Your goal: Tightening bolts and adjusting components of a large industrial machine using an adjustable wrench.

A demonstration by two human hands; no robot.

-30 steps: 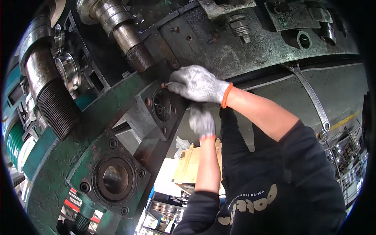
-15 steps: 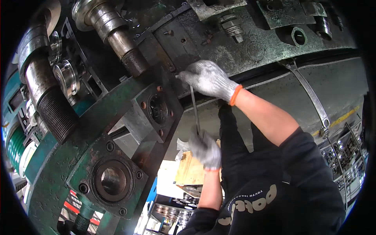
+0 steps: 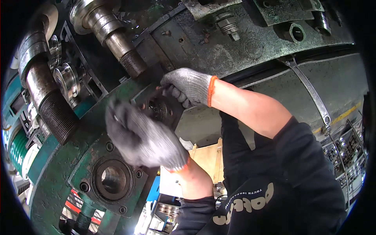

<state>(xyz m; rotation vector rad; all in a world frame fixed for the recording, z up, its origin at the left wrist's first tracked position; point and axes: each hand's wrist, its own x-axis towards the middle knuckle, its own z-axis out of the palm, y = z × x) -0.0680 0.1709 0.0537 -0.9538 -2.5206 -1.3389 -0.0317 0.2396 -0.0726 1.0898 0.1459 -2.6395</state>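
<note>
Two gloved hands work at the block (image 3: 160, 109) mounted on the green frame (image 3: 49, 188). The left hand (image 3: 143, 135), blurred, crosses in front of the block's left and lower part; whether its fingers are spread or pinching cannot be told. The right hand (image 3: 188, 87) is at the block's upper right corner, its fingers curled inward, anything between them hidden. Two threaded shafts, one near (image 3: 58, 113) and one far (image 3: 125, 51), crowd the upper left. Below the left hand sits a bored flange (image 3: 113, 179); well to the right hangs a wrench (image 3: 309, 88).
</note>
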